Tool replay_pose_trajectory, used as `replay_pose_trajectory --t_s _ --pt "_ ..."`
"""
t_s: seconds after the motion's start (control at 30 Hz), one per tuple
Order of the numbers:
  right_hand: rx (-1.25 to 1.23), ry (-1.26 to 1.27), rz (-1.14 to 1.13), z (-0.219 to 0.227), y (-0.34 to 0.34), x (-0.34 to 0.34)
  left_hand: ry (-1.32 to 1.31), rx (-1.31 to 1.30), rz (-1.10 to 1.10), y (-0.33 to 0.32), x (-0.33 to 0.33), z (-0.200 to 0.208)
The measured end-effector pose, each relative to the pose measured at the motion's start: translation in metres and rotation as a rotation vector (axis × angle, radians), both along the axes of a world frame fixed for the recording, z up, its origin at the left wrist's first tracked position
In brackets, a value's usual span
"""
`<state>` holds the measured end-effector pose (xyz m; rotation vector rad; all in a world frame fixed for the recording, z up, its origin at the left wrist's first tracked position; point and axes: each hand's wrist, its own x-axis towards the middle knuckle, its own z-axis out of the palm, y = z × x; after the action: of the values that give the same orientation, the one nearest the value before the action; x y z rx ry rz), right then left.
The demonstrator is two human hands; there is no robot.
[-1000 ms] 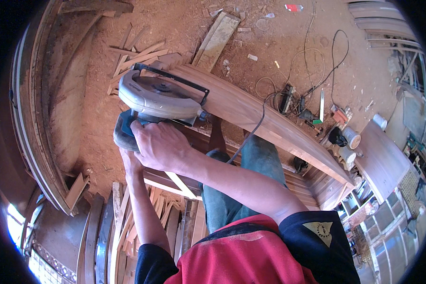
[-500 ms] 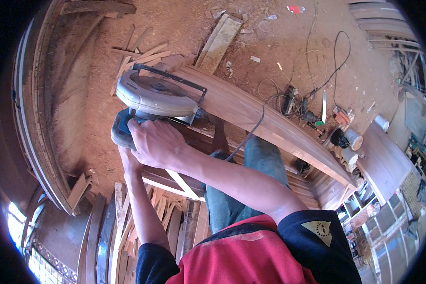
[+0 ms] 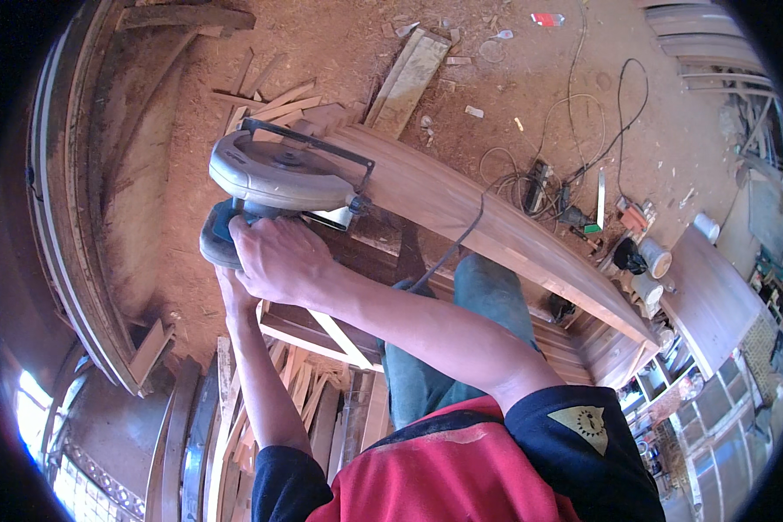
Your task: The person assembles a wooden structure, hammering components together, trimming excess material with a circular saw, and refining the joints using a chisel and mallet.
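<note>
My right hand [image 3: 280, 252] is wrapped round the body of a circular saw [image 3: 274, 174], by its dark teal housing. Beneath it my left hand [image 3: 233, 284] meets the same housing from below; its fingers are mostly hidden behind the saw and my right hand. The saw's pale blade guard and dark base plate lie over the left end of a long brown wooden plank piece [image 3: 496, 222]. A grey cord [image 3: 452, 248] runs from the plank's far side down toward my legs. Where the blade meets the wood is hidden.
Wood offcuts [image 3: 291, 104] and a short board [image 3: 406, 78] lie on the dusty floor ahead. Tangled cables [image 3: 518, 183] and white tubs [image 3: 655, 258] sit to the right. Timber strips [image 3: 226, 409] stand at lower left, and a long curved frame [image 3: 70, 217] runs along the left.
The saw and both my hands have shifted slightly to the left over the wood. My grip looks the same, and the surroundings have moved a little right in view.
</note>
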<state>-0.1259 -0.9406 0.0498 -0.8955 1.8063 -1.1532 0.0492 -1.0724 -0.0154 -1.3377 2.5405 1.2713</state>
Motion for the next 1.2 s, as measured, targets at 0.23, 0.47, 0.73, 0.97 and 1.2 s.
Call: replay_pose_trajectory --t_s 0.23,0.47,0.73,0.97,1.2 --pt "-0.012 -0.019 0.016 -0.001 -0.015 -0.001 -0.032 -0.178 -0.195 -0.02 0.006 -0.002" --pt "-0.033 0.007 0.025 -0.001 -0.037 -0.004 0.038 -0.125 -0.183 -0.046 0.002 -0.007" --pt "-0.207 0.029 0.054 -0.001 0.017 0.011 0.143 -0.194 -0.15 0.002 -0.001 0.025" --pt "-0.329 0.261 0.162 0.029 0.138 0.0 0.085 -0.447 0.004 0.153 -0.033 0.103" --pt "-0.399 0.369 0.33 0.099 0.177 0.02 0.027 -0.458 0.121 0.216 0.002 0.158"
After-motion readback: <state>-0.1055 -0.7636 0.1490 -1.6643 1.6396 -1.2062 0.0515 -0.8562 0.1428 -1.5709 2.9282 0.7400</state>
